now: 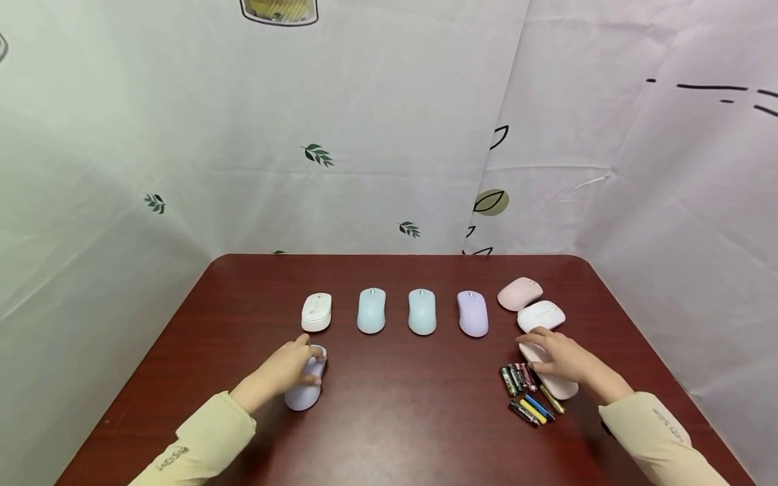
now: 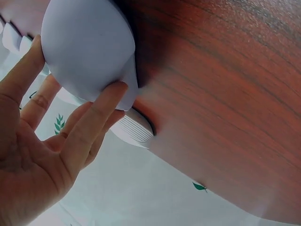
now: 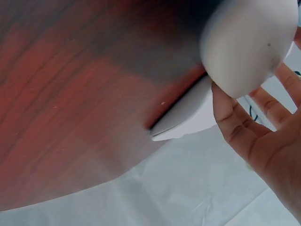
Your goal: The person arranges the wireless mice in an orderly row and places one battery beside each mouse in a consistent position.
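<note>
At the table's left front lies a lavender computer mouse, gripped at its sides by my left hand. In the left wrist view the thumb and fingertips spread around the mouse. On the right, my right hand holds a pale pinkish-white mouse near its front end. The right wrist view has the thumb and fingers on opposite edges of this mouse. Small batteries lie beside it, close to the right thumb. Just beyond the right hand sits a white mouse.
Along the back stand a white mouse, a light blue mouse, another light blue mouse and a purple mouse. A pink mouse lies at the back right. More batteries are near the front right of the table.
</note>
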`<action>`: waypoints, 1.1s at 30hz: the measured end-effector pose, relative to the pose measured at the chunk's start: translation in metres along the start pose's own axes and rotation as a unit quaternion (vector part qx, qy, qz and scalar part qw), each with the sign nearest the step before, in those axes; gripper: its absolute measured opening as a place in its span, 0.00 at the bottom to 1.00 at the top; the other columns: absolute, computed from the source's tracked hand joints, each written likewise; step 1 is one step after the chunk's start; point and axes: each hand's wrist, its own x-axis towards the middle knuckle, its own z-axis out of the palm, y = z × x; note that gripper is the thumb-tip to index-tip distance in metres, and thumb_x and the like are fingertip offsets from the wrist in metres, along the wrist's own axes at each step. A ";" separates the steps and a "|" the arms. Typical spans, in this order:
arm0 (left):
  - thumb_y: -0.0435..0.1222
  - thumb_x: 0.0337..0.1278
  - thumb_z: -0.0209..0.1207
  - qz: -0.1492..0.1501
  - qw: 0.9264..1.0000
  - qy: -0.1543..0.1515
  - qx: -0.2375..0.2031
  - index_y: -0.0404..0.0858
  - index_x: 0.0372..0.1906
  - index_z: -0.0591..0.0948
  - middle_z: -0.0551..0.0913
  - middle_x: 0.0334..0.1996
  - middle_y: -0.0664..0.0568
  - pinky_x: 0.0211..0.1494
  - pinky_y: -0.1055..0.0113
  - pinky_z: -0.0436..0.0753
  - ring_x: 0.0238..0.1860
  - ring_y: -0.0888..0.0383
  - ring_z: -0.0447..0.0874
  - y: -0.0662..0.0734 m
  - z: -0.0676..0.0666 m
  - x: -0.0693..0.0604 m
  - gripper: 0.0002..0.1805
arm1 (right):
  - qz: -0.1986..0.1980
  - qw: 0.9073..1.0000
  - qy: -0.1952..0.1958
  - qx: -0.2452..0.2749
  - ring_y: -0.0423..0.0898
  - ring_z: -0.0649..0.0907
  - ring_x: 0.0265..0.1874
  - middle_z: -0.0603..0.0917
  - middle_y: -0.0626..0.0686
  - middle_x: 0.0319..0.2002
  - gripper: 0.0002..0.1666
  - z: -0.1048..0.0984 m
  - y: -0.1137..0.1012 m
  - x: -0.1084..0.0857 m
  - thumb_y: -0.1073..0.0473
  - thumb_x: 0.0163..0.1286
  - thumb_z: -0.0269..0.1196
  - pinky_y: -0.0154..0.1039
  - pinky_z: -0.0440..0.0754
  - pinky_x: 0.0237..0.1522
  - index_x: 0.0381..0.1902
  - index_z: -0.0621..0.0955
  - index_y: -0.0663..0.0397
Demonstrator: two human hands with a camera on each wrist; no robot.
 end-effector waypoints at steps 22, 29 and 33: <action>0.37 0.28 0.75 0.012 1.000 -0.005 -0.006 0.42 0.28 0.79 0.71 0.30 0.52 0.31 0.64 0.71 0.26 0.55 0.71 0.006 -0.003 -0.002 0.17 | -0.023 0.995 0.095 0.023 0.48 0.80 0.36 0.82 0.55 0.43 0.23 -0.003 -0.048 0.026 0.62 0.49 0.67 0.43 0.77 0.38 0.46 0.80 0.61; 0.37 0.27 0.75 0.011 1.000 -0.002 -0.004 0.43 0.27 0.78 0.69 0.29 0.52 0.30 0.64 0.70 0.25 0.55 0.70 0.005 -0.004 -0.001 0.18 | -0.014 0.995 0.092 0.030 0.49 0.79 0.36 0.81 0.55 0.42 0.23 0.004 -0.068 0.031 0.60 0.52 0.67 0.44 0.76 0.39 0.48 0.80 0.59; 0.37 0.28 0.75 0.013 1.000 -0.004 -0.003 0.43 0.27 0.77 0.69 0.29 0.52 0.30 0.63 0.71 0.26 0.54 0.71 0.005 -0.003 0.001 0.18 | -0.007 0.997 0.065 0.034 0.46 0.74 0.32 0.78 0.54 0.41 0.23 0.009 -0.082 0.032 0.58 0.54 0.67 0.40 0.71 0.35 0.49 0.80 0.55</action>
